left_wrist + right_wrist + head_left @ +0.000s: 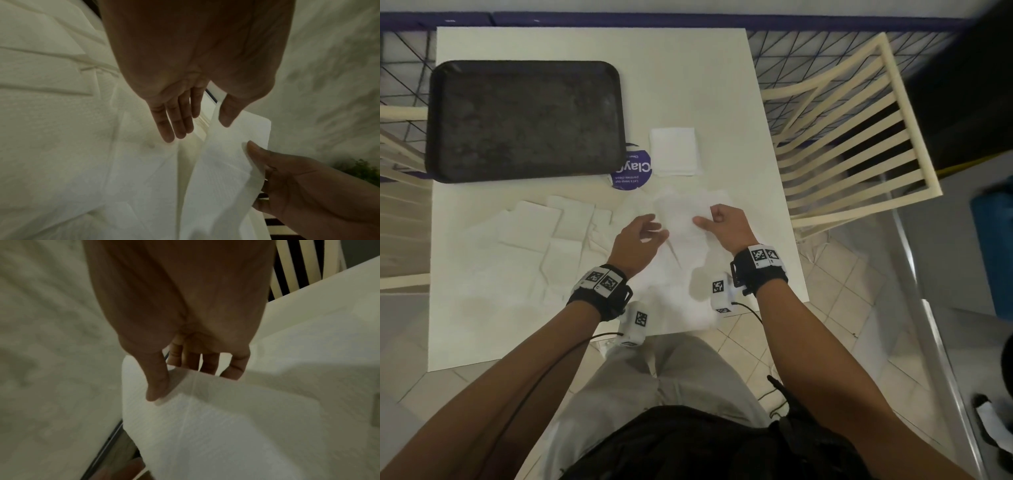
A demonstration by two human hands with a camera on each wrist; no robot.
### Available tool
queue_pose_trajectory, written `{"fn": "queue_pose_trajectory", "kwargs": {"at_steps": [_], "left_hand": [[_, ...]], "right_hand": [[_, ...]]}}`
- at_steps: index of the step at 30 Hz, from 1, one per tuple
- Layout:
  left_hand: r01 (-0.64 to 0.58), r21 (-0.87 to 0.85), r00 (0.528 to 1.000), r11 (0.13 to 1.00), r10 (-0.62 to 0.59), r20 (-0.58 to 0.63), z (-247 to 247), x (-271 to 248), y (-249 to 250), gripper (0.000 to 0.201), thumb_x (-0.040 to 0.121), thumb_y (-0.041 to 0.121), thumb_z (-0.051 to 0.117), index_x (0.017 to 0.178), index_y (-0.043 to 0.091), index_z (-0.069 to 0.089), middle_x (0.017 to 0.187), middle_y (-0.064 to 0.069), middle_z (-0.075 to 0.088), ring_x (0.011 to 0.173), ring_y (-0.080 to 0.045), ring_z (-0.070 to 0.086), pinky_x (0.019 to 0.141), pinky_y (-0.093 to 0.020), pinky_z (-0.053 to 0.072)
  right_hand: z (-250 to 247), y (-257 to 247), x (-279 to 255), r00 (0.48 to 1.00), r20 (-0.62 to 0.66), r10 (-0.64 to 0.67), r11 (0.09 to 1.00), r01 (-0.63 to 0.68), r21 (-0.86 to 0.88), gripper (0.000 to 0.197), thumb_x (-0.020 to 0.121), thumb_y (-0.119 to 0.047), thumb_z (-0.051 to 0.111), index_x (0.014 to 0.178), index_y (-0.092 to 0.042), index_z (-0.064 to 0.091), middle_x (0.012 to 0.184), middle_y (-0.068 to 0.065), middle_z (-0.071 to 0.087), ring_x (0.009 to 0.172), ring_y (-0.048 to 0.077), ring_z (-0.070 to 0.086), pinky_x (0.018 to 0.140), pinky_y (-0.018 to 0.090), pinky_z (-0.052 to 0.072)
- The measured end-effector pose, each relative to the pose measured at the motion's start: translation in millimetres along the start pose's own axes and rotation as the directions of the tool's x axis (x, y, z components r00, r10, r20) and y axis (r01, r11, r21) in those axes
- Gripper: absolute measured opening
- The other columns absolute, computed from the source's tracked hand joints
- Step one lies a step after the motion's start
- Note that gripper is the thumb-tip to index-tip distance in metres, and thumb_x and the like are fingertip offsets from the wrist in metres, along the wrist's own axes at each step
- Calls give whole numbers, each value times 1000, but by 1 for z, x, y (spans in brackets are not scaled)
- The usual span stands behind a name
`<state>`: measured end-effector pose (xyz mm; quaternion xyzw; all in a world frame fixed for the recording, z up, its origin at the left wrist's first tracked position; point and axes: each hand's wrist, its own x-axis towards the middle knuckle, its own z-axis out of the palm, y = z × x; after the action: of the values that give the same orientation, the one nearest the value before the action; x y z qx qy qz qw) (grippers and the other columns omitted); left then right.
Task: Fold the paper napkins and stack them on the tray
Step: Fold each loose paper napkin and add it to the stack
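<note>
Where white table (688, 68) ends: tiled floor (842, 274), slatted chair (852, 137).

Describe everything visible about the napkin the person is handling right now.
The napkin is a thin white embossed paper sheet with a crease line, partly lifted off the white table in front of the person. The right hand pinches its right edge between thumb and fingers; the left hand is open with straight fingers at its left side. Other napkins lie unfolded beside it.

A round purple sticker (631, 169) on the table (585, 44) reads "Clay" and "Let's keep our pantries clean", upside down.
</note>
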<state>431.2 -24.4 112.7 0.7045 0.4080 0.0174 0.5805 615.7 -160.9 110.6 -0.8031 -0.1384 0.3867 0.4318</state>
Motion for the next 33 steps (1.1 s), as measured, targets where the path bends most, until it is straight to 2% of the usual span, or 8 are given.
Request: {"fn": "queue_pose_trajectory", "kwargs": {"at_steps": [4,6,8,11,15,22,27,33], "left_hand": [[63,-69,997,996,-60,50,-8,5,3,69,80,60,76,134,18,61,121,5,70,112,-15,67,102,-45,55],[14,-50,999,999,-13,31,-12,4,1,42,82,56,76,104,20,70,99,4,73,95,-16,70,95,-48,58],[-25,-107,999,994,22,-23,-14,2,0,19,91,35,75,88,18,69,90,-2,75,86,-24,71,89,-52,60],[-30,-205,996,978,12,-85,-19,-1,-1,11,95,20,73,87,13,70,89,-8,75,81,-27,71,83,-55,61],[-16,-243,992,970,-16,-128,-30,-4,-5,12,97,20,69,97,8,72,92,-12,76,84,-31,72,81,-58,61],[32,-371,990,928,-81,-116,-42,-8,-8,16,100,18,65,113,10,70,96,-11,78,89,-28,74,85,-54,62],[47,-519,993,854,-97,-69,-47,-13,-8,15,95,1,65,101,12,73,98,-12,77,88,-27,72,84,-44,58],[55,-524,992,850,-106,-68,-51,-13,-9,18,91,-6,63,95,4,77,109,-21,75,102,-38,71,95,-49,58]], "right_hand": [[5,-19,-6,998,57,-28,996,23,83,31,84,-27,81,70,-22,54,51,-21,52,55,2,52,61,21,39],[10,-24,-7,997,71,-26,994,18,109,25,83,-29,82,76,-20,59,57,-20,57,60,3,56,63,22,41],[15,-27,-9,997,71,-27,992,18,122,26,81,-35,82,85,-17,64,70,-13,64,69,9,60,66,27,44],[22,-31,-12,992,123,-14,992,-2,126,27,83,-35,81,94,-16,66,84,3,72,80,16,64,70,35,50],[29,-30,-16,983,182,-23,1000,23,2,18,87,-23,77,92,-19,60,56,-15,43,70,14,54,65,30,49],[43,-34,-19,989,117,-87,996,84,31,14,88,-15,75,98,-12,65,60,-6,60,60,9,60,56,26,46],[48,-34,-19,990,118,-75,987,57,149,12,88,-6,69,95,-14,64,60,-1,48,63,15,53,55,26,43],[52,-34,-19,989,143,-35,978,4,209,24,86,8,54,89,-5,74,81,14,68,74,24,56,58,32,47]]}}
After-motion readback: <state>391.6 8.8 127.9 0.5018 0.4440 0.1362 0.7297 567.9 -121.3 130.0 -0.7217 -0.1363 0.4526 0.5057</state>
